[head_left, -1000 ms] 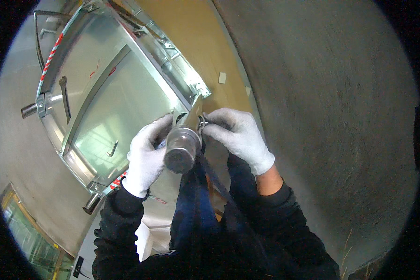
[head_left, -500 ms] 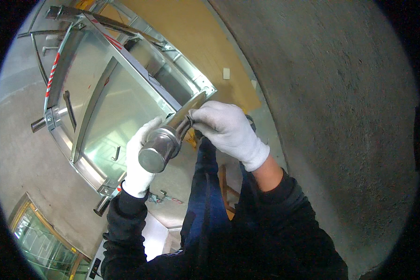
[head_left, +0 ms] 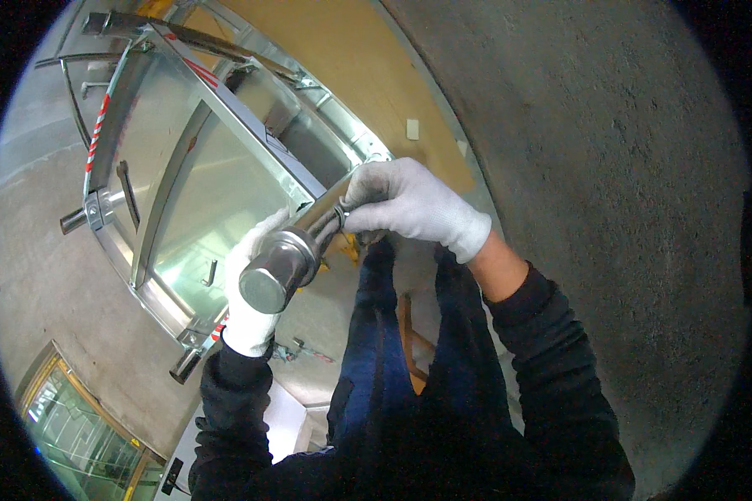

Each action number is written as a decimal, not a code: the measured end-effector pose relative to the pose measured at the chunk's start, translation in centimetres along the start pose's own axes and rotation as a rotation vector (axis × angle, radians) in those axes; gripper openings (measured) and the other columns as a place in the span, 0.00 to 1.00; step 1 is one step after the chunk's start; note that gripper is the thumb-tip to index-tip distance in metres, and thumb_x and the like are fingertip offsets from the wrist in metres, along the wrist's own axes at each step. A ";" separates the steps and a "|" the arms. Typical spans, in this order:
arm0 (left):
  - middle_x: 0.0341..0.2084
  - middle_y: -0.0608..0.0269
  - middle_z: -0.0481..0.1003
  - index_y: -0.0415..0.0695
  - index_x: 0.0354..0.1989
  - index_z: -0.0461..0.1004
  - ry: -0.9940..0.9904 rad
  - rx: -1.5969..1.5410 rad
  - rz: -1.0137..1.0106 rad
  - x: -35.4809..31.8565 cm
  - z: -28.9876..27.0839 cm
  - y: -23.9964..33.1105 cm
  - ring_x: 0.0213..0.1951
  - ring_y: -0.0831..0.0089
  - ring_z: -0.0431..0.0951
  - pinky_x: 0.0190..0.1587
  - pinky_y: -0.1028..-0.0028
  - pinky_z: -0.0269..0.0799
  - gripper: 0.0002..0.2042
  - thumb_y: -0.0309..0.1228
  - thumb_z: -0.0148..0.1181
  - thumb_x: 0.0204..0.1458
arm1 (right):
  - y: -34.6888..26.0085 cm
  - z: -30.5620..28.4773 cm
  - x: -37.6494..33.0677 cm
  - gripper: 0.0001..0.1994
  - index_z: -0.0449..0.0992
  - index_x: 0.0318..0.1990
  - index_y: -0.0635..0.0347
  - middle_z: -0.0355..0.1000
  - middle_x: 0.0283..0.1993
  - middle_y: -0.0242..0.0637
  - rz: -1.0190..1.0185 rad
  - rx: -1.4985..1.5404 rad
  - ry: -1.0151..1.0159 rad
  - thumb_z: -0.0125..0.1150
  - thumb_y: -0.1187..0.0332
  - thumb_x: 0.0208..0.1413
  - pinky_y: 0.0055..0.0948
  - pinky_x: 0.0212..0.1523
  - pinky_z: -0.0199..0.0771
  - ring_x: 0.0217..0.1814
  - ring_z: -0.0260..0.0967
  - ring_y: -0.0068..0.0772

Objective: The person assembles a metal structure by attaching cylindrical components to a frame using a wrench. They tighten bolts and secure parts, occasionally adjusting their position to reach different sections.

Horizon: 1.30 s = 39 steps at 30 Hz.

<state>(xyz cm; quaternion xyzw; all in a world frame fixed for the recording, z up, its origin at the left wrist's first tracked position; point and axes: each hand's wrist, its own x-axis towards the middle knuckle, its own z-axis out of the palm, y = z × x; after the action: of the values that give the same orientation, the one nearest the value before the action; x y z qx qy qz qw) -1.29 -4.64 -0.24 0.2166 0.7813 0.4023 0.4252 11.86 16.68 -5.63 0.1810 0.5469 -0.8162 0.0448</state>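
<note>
A round metal tube (head_left: 265, 282) points toward me, its flat end lowest. Around it sits a metal clamp ring (head_left: 291, 242) with ears reaching toward my right hand. My left hand (head_left: 246, 267), in a white glove, is closed around the tube's left side; the tube hides part of its fingers. My right hand (head_left: 409, 204), also gloved in white, pinches the end of the clamp's ears between thumb and fingers. Whether a small bolt is in that pinch cannot be made out. Just beyond the tube is a metal platform (head_left: 217, 192) with shiny panels.
An open-end wrench (head_left: 127, 194) and a bent metal pin (head_left: 211, 273) lie on the panels. Other tube ends (head_left: 184, 366) stick out along the platform's near side. A dark grey wall (head_left: 610, 167) rises at right, a brown board (head_left: 368, 75) beside it. A yellow-framed window (head_left: 83, 426) is lower left.
My right hand has shifted slightly up and right, its wrist turned, while staying on the clamp's ears. The tube's near end has tipped a little to the left. My left hand keeps its hold.
</note>
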 end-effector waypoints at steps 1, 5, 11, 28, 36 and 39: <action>0.47 0.52 0.74 0.33 0.57 0.66 0.011 -0.109 -0.020 -0.2 0.1 -0.4 0.48 0.70 0.75 0.53 0.72 0.70 0.24 0.28 0.61 0.51 | -0.1 -0.1 -0.1 0.08 0.74 0.32 0.64 0.73 0.27 0.32 -0.024 -0.030 -0.006 0.66 0.70 0.48 0.24 0.31 0.70 0.28 0.69 0.19; 0.45 0.52 0.75 0.33 0.55 0.68 0.067 -0.004 0.051 -0.2 1.0 1.1 0.47 0.69 0.75 0.53 0.72 0.70 0.27 0.27 0.68 0.44 | -0.5 -0.1 -0.3 0.11 0.74 0.32 0.64 0.73 0.25 0.38 -0.070 -0.306 0.043 0.64 0.65 0.49 0.28 0.32 0.69 0.28 0.69 0.26; 0.38 0.59 0.77 0.37 0.51 0.69 0.066 0.137 -0.023 0.7 1.1 1.7 0.42 0.73 0.76 0.46 0.75 0.72 0.23 0.23 0.67 0.44 | -2.3 0.1 -0.4 0.08 0.75 0.33 0.61 0.72 0.29 0.47 -0.181 -0.864 -0.096 0.61 0.66 0.52 0.38 0.35 0.71 0.32 0.71 0.49; 0.29 0.57 0.76 0.44 0.38 0.77 0.070 0.184 0.103 1.3 0.3 2.2 0.36 0.58 0.76 0.40 0.64 0.72 0.13 0.34 0.64 0.43 | -4.5 0.7 -0.7 0.08 0.74 0.37 0.67 0.73 0.28 0.43 0.353 -0.548 -0.024 0.58 0.70 0.53 0.29 0.33 0.70 0.29 0.70 0.29; 0.24 0.62 0.71 0.45 0.35 0.75 0.143 0.295 0.287 1.0 0.6 1.6 0.29 0.60 0.72 0.32 0.62 0.66 0.13 0.33 0.67 0.40 | -6.5 1.6 0.2 0.08 0.75 0.33 0.67 0.72 0.27 0.42 0.507 -0.648 0.000 0.62 0.69 0.53 0.28 0.32 0.69 0.28 0.67 0.24; 0.24 0.64 0.70 0.45 0.36 0.75 0.178 0.347 0.319 0.7 0.9 1.3 0.28 0.63 0.70 0.30 0.64 0.64 0.13 0.34 0.66 0.40 | -6.6 2.5 0.0 0.08 0.74 0.32 0.66 0.71 0.25 0.45 0.471 -0.837 0.009 0.63 0.70 0.51 0.30 0.29 0.70 0.25 0.67 0.26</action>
<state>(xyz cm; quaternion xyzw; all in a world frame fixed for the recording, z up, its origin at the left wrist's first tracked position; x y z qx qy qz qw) -0.94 -2.97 0.17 0.3708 0.8289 0.3417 0.2423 9.45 17.03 0.99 0.2699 0.7728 -0.4928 0.2951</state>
